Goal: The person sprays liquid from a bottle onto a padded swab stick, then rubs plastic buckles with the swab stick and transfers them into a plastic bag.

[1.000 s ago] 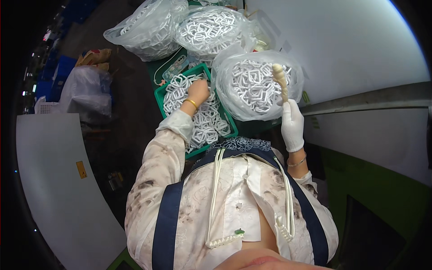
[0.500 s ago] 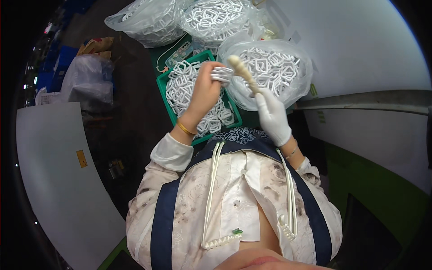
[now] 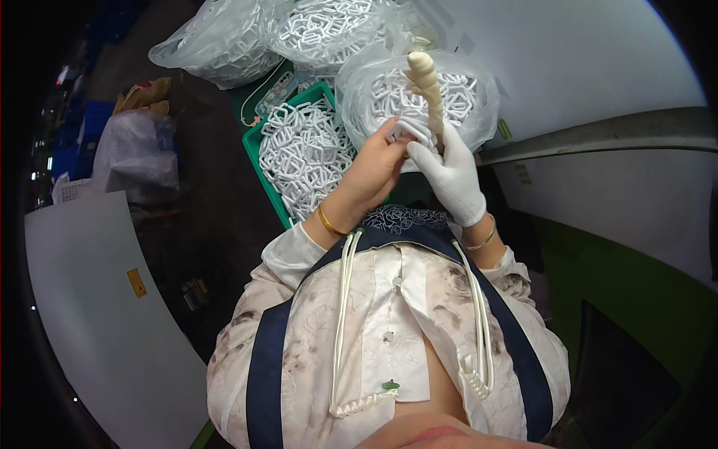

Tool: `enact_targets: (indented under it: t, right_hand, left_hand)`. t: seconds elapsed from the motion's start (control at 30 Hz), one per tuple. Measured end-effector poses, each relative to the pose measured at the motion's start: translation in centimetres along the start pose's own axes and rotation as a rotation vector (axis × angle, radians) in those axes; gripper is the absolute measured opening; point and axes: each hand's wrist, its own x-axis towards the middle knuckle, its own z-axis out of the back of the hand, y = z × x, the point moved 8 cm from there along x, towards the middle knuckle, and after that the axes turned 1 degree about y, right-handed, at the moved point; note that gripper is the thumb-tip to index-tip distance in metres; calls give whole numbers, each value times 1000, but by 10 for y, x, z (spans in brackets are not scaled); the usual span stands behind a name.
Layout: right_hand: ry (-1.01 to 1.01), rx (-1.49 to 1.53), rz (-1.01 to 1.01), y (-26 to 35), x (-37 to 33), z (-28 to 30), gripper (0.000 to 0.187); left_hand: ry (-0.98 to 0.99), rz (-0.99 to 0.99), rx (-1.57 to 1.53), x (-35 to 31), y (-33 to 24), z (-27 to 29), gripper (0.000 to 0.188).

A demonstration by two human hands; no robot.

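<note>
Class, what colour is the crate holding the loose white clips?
Green crate, seen best in the head view.

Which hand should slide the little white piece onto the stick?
Probably the left hand: its fingers already pinch the small white piece right beside the cream stick. The gloved right hand grips the stick upright.

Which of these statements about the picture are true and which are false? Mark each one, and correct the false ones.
1. The right hand wears a white glove. True.
2. The left hand is gloved too. False: it is bare, with a gold bangle at the wrist.
3. The right hand holds a cream tapered stick upright. True.
4. The green tray holds red parts. False: it holds white plastic links.
5. The two hands meet in front of a clear bag of links. True.
</note>
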Motion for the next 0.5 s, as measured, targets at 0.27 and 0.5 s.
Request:
enact_targets:
  t: [0.27,0.5]
  right_hand:
    - [5,-246,103,5,-4,-2,29]
    - [-64,-298,-27,-16,-17,19,27]
  left_hand:
    - [-41,-312,1518,5,-53,-22,33]
    - [62,68,-196,18,-28,15,30]
